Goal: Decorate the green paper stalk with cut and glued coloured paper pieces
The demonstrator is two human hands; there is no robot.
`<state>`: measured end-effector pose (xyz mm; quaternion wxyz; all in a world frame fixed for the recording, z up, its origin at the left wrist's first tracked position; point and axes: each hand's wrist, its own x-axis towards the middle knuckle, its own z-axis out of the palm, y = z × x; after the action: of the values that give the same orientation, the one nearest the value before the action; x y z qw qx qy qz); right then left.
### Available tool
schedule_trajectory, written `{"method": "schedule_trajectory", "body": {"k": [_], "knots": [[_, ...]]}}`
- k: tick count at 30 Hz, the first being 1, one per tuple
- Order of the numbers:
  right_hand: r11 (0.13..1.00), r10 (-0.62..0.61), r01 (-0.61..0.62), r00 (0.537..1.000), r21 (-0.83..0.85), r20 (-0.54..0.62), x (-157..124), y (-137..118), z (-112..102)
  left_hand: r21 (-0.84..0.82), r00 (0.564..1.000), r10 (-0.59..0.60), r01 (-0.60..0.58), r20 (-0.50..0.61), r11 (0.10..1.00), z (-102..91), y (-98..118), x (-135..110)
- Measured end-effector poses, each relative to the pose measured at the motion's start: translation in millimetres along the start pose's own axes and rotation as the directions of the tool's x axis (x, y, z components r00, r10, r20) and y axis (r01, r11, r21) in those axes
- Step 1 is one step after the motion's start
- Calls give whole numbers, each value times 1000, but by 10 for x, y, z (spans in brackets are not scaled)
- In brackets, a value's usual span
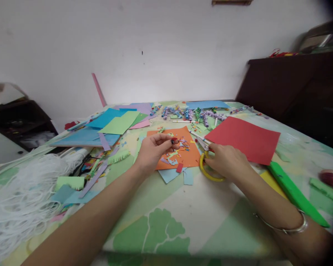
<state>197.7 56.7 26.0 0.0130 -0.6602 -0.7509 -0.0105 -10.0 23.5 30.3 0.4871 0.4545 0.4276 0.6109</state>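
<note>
My right hand (224,159) is closed on a pair of scissors (212,176) with a yellow handle, and the metal blades point up and left over the orange sheet's right edge. To the left, my left hand (157,149) hovers above the orange paper sheet (193,157), its thumb and fingertips pinched round a small red paper piece (175,140) that is mostly hidden. Small colourful paper snippets (173,159) lie scattered on that sheet. A little red strip (180,167) and light blue paper pieces (169,175) sit at its near edge.
A large red sheet (244,138) and a green paper-covered bar (294,192) lie on the right. Curled fringed paper rolls (187,113) line the back. White string (24,199) is heaped at left, near stacked coloured sheets (119,123). A marker (183,121) lies behind the orange sheet.
</note>
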Motion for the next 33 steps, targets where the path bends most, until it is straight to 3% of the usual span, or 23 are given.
{"method": "schedule_trajectory", "body": {"k": [6, 9, 10, 11, 13, 15, 17, 19, 24, 27, 29, 31, 33], "knots": [[1000, 13, -13, 998, 2, -55, -88, -8, -95, 6, 999, -23, 23, 33, 1000, 45, 0, -53], [974, -86, 122, 979, 192, -187, -124, -49, -116, -12, 996, -69, 69, 54, 998, 83, 1, -93], [915, -149, 227, 959, 334, -243, -137, -74, -105, -17, 995, -80, 81, 64, 997, 99, -1, -110], [802, -212, 335, 933, 494, -289, -149, -104, -84, -19, 993, -91, 93, 76, 995, 115, -5, -128], [454, -314, 460, 884, 763, -346, -169, -171, -20, -17, 989, -100, 102, 106, 995, 147, -19, -166], [148, -382, 434, 854, 889, -353, -184, -230, 45, -16, 987, -93, 96, 133, 995, 173, -36, -198], [6, -397, 377, 851, 926, -344, -195, -266, 83, -15, 987, -78, 80, 140, 997, 189, -52, -219], [-27, -361, 330, 877, 944, -317, -205, -279, 82, 1, 988, -67, 68, 139, 998, 197, -62, -228], [43, -248, 290, 930, 956, -271, -227, -263, 5, 41, 986, -69, 63, 149, 997, 204, -51, -231], [31, -227, 248, 945, 968, -235, -220, -246, -21, 60, 982, -55, 45, 180, 997, 207, -41, -247], [-11, -218, 195, 957, 981, -193, -206, -234, -27, 109, 985, 12, -31, 170, 994, 209, -39, -266], [-57, -204, 137, 968, 989, -146, -193, -224, -30, 208, 980, 150, -175, 131, 962, 209, -42, -289], [-90, -194, 102, 974, 991, -118, -186, -218, -29, 347, 940, 318, -340, 121, 874, 208, -49, -311]]}}
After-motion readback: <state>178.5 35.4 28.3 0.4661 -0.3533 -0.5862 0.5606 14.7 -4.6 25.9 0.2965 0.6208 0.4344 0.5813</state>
